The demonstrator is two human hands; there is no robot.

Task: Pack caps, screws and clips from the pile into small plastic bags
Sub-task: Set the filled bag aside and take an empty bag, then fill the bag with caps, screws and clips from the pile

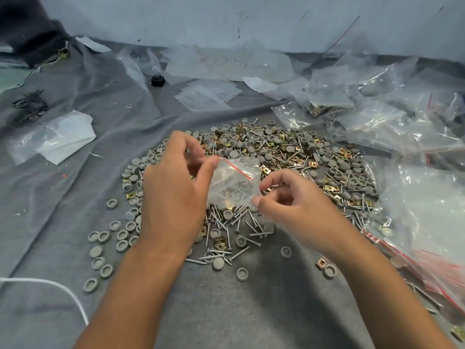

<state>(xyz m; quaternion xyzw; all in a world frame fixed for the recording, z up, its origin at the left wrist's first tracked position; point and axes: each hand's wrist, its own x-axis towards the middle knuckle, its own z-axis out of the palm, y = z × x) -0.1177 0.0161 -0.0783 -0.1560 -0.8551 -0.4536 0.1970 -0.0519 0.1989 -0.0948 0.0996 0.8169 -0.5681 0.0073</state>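
- Clear small plastic zip bag with a red strip (234, 185) — screws and a brass clip inside — pinched by left hand (173, 187) and right hand (294, 205) above the pile.
- Grey round caps, silver screws and brass clips in a pile (289, 159) on grey cloth (63, 210); empty clear bags (415, 222) lie right.

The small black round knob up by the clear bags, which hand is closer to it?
Left. The left hand lies below the black knob; the right hand is farther right.

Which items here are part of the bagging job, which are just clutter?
In the job: small bag, pinched by left hand and right hand; pile of caps, screws and clips; red-striped bags at right.

Lying about: black knob; white cord; dark wire bundle; folded white plastic.
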